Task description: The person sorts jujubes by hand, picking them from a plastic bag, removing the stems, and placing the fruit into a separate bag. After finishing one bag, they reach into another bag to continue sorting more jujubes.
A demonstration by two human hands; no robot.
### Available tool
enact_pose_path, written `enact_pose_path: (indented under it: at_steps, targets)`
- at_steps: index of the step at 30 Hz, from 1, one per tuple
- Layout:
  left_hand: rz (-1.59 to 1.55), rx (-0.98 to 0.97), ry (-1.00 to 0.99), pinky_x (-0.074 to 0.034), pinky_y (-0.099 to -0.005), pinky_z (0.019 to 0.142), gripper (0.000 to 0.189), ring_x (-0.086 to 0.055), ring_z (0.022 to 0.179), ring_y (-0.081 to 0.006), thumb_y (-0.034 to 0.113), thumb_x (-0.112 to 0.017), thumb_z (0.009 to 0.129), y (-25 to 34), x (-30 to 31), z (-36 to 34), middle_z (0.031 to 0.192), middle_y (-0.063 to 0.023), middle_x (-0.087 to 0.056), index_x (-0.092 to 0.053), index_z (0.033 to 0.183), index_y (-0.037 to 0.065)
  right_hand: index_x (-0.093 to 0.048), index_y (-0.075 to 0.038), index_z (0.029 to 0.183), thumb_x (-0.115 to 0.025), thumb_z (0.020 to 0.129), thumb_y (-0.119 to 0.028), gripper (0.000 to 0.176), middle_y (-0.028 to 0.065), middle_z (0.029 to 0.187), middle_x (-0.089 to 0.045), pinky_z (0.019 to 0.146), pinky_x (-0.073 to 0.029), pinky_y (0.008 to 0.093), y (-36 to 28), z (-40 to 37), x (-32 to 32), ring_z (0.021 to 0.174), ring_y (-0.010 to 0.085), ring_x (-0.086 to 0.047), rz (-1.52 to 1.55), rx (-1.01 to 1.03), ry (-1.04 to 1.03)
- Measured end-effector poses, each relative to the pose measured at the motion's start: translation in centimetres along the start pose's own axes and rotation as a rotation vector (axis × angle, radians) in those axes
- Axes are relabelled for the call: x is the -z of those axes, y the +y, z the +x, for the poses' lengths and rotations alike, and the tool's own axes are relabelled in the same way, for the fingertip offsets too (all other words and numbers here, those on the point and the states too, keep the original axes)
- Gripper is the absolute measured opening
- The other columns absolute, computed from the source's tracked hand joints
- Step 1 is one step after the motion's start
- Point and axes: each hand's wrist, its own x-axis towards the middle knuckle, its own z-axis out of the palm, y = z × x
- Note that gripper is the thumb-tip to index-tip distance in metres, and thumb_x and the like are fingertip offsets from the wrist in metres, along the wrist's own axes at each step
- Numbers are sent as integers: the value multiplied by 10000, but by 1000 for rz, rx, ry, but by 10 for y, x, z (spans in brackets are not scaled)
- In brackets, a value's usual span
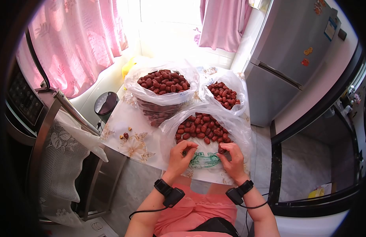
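Red dates (202, 126) lie in an open clear plastic bag (246, 138) with green print, at the table's near side. My left hand (182, 155) is at the bag's left part, thumb and fingertips pinched together; whatever is between them is too small to make out. At the right, my right hand (232, 158) pinches a dark red date (221, 149) between thumb and fingers. Behind stand a large full bag of dates (163, 82) at the left and a smaller bag of dates (223, 95) at the right.
A patterned cloth covers the table (123, 148); a single date (125, 135) and small bits lie on its left part. A dark round bin (106, 103) stands left of it, a grey refrigerator (285, 55) to the right. Cables hang from both wrist bands.
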Motion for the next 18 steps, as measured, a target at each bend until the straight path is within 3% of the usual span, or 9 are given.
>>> enact_pose_path:
  at_steps: [18]
  targets:
    - [7, 8, 1, -477, -215, 722, 86, -602, 817, -56, 4, -647, 950, -2, 0, 0, 910, 14, -639, -674, 1032, -2, -645, -40, 1041, -813, 767, -56, 322, 133, 970, -663, 802, -519, 408, -3, 0, 0, 908, 333, -637, -6, -11, -3]
